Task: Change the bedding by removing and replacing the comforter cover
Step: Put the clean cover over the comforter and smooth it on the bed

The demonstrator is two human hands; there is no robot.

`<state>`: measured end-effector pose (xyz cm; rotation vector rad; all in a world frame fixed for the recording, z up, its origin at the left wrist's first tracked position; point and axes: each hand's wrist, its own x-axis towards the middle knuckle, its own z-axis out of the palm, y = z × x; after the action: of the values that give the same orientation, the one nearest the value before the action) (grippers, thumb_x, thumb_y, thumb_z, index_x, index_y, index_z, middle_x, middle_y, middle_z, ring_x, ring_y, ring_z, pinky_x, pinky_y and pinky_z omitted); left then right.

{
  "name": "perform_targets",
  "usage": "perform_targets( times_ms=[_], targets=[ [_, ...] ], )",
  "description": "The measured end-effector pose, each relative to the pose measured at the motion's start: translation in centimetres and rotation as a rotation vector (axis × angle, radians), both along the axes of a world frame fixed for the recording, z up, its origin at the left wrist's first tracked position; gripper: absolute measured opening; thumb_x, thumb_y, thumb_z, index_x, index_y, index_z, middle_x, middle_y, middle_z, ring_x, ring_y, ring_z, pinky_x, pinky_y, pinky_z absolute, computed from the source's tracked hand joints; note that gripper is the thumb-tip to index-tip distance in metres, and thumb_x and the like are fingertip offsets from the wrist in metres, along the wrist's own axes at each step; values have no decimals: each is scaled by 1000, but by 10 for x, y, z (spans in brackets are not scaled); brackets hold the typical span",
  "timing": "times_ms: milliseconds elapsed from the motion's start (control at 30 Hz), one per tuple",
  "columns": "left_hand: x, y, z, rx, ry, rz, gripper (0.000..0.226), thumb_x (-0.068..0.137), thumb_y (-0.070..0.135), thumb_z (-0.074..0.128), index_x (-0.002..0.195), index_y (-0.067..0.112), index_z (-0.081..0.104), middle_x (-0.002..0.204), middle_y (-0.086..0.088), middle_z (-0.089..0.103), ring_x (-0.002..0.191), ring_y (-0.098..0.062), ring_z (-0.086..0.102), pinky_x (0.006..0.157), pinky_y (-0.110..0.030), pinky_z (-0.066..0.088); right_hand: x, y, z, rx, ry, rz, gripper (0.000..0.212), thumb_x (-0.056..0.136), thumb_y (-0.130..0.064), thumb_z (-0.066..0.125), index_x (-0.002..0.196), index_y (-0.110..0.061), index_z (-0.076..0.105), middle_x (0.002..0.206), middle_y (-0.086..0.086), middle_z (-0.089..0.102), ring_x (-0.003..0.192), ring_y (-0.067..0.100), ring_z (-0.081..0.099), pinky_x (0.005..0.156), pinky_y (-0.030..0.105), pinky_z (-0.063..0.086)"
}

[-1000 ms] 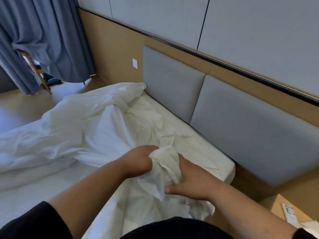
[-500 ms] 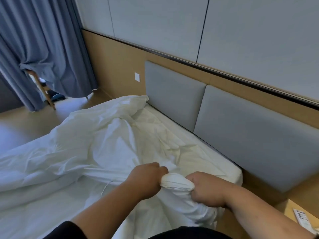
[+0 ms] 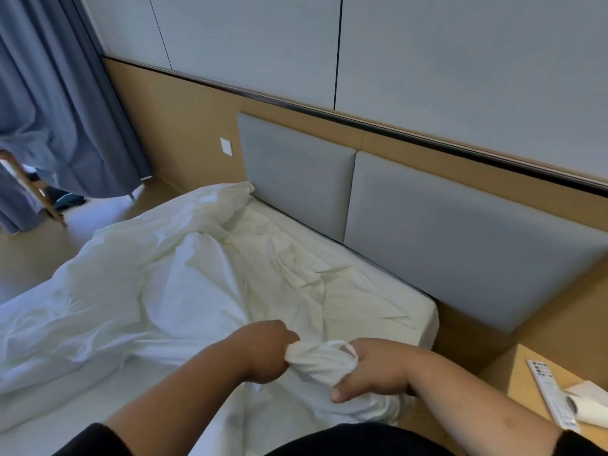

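- Plainly, no brand or writing can be read; the remote (image 3: 550, 391) on the wooden surface (image 3: 513, 363) at 4 o'clock shows only blurred buttons.
- The comforter cover (image 3: 171, 291) is white and rumpled, heaped across the bed (image 3: 408, 311) from 9 o'clock toward the grey headboard (image 3: 460, 238).
- Its near corner is twisted into a tight wad at 6 o'clock.
- The left hand (image 3: 263, 352) and the right hand (image 3: 373, 370) are both clenched round that wad, one at each end.

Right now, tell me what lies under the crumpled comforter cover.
The comforter cover lies on the mattress, bare near the headboard. Whatever is under its bunched folds is hidden.
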<state>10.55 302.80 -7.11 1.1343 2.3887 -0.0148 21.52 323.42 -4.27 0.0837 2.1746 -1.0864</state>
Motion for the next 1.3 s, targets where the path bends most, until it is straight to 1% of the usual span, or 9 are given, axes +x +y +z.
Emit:
perform_targets(
  times_ms=[167,300,433,533,633,767,967,1133,1300],
  targets=[
    [-4,-2,-8,338,-206,280,5,93,35,53,88,36,51,99,12,64,91,-9,60,81,-25,47,-11,-10,-17,79,172,-76,20,74,-24,66,93,-23,69,91,0,70,85,19,65,67,26,43],
    [-18,-13,2,275,-351,229,36,65,56,75,92,44,55,92,24,64,87,4,59,71,-16,43,-14,-26,-28,-386,88,-286,50,72,-10,62,118,-30,72,114,-6,73,109,12,66,97,30,51],
    [-22,-12,-4,-72,68,69,55,61,67,67,105,44,44,85,17,56,79,-7,56,68,-27,42,-18,-27,-41,-656,-58,-469,65,65,-2,55,128,-12,66,125,19,67,120,37,61,112,57,40],
    [-27,-9,-19,162,268,132,24,88,36,51,111,33,55,103,11,59,100,-17,61,82,-33,50,-20,-15,-44,-783,-313,-427,58,71,-9,68,129,-9,65,124,22,63,117,38,58,110,50,40],
    [-26,-1,-30,404,34,286,17,92,26,50,104,33,61,117,16,59,117,-9,54,93,-22,42,-25,-17,-41,-335,-157,-215,48,72,-31,82,119,-30,69,118,0,72,111,22,67,94,34,53],
    [-18,7,-29,360,-154,330,8,92,40,53,98,35,54,100,13,64,89,-8,60,81,-26,48,-33,-15,-52,312,288,-90,23,88,-38,59,99,-21,70,98,-2,70,91,19,65,78,32,51],
    [-30,-4,-4,-261,-106,46,43,70,47,75,108,34,58,98,7,67,90,-16,64,83,-36,53,-25,-15,-63,-350,15,-273,40,62,-19,62,100,-20,74,92,-5,70,88,12,63,81,31,49],
    [-39,2,-26,-22,37,38,24,93,25,49,113,23,63,121,2,62,113,-19,59,101,-32,44,-31,-5,-55,-891,-439,-365,64,66,-9,65,129,0,62,120,24,55,112,36,53,96,41,45],
    [-27,7,-41,-150,-148,146,24,81,42,51,95,25,60,103,2,68,92,-20,61,75,-29,41,-45,13,-44,271,3,170,53,65,-46,82,111,-34,57,108,-8,66,99,17,62,82,32,50]
  ],
)
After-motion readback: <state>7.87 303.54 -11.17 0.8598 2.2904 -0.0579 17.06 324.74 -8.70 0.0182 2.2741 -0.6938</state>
